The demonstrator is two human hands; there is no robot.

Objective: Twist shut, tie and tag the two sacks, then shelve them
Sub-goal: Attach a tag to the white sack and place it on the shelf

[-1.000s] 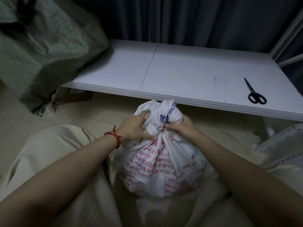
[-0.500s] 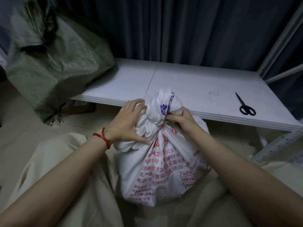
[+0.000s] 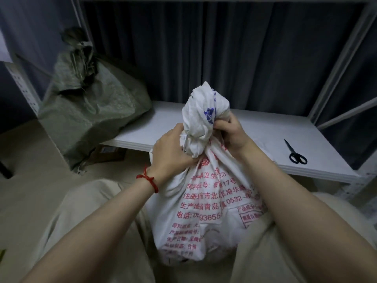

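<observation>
White shelf board (image 3: 255, 131): low, bare but for black scissors (image 3: 296, 153) at 3 o'clock.
Room: dark curtain (image 3: 224, 58) behind; beige floor (image 3: 24, 180).
White sack (image 3: 206, 203): centre, between knees, red print partly unreadable.
Hands: left hand (image 3: 171, 152) and right hand (image 3: 230, 133) clamped on twisted neck.
Green sack (image 3: 91, 111): 10 o'clock, top blurred.

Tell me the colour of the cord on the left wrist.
Red, a knotted cord around the left wrist; the head view shows it.
</observation>
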